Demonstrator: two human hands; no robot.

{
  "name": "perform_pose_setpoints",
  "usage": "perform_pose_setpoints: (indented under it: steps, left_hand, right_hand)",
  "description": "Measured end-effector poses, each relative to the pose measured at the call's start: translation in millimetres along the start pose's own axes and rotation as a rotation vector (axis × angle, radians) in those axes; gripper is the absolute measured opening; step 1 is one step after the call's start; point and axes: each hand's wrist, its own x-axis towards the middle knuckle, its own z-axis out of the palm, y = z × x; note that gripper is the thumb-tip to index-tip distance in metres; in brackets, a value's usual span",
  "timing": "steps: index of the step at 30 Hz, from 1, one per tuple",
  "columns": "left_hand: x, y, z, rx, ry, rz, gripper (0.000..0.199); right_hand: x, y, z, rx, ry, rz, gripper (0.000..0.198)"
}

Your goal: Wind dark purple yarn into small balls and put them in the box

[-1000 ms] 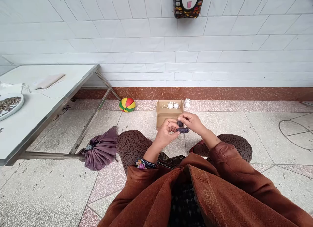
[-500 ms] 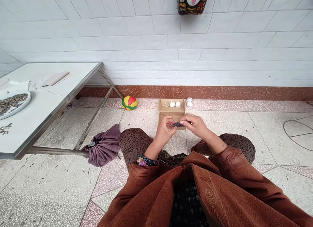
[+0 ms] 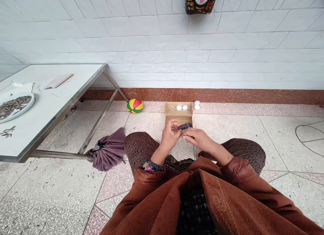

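In front of my knees, my left hand (image 3: 171,131) pinches one end of a small, dark purple, oblong piece (image 3: 184,126) with a ridged surface, like a wound bundle of thread. My right hand (image 3: 197,137) is closed just below it, fingertips close to the left thumb. Whatever lies between the right fingers is hidden or too small to make out. Behind the hands an open cardboard box (image 3: 178,118) stands on the floor. Two white balls of string (image 3: 182,107) rest at its raised lid, and two more white balls (image 3: 196,105) lie beside the box.
On the left stands a white table (image 3: 63,103) with a metal frame, holding a plate (image 3: 31,101) of dark slivers. A purple umbrella (image 3: 108,150) leans by its leg. Near the wall lies a coloured ball (image 3: 135,106). A wire ring (image 3: 310,138) is at the right.
My right hand has moved from the right end of the purple piece down below it, so more of the piece shows. My left hand keeps its pinch.
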Motion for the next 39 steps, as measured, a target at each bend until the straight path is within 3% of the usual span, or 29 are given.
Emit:
perform_pose_setpoints:
  steps: [5, 10, 13, 16, 19, 23, 27, 33, 39]
  left_hand:
    - [-3, 10, 1, -0.193, -0.190, -0.046, 0.048]
    - [-5, 9, 2, -0.423, -0.174, -0.147, 0.047]
    - [-4, 2, 3, -0.331, -0.088, -0.131, 0.047]
    - [-3, -2, 5, -0.134, -0.051, -0.069, 0.049]
    - [-5, 0, 7, -0.066, -0.126, -0.018, 0.050]
    - [-10, 7, 7, -0.208, -0.250, -0.056, 0.047]
    - [-12, 5, 9, -0.348, -0.167, -0.147, 0.039]
    - [-11, -4, 19, -0.211, 0.002, -0.109, 0.026]
    - [-16, -1, 22, -0.295, -0.059, -0.166, 0.030]
  right_hand:
    - [22, 18, -31, -0.015, 0.211, 0.119, 0.025]
    - [0, 33, -1, 0.011, 0.147, 0.178, 0.029]
    - [-14, 21, 12, 0.003, 0.042, 0.104, 0.028]
    - [-11, 4, 2, -0.025, 0.007, 0.043, 0.027]
    - [4, 1, -21, -0.014, 0.110, 0.068, 0.025]
    - [13, 18, -31, 0.060, 0.271, 0.214, 0.025]
    - [1, 30, -9, 0.167, 0.265, 0.349, 0.029]
    - [-12, 22, 19, 0.219, 0.188, 0.366, 0.031]
    - [-9, 24, 17, 0.203, 0.291, 0.398, 0.038]
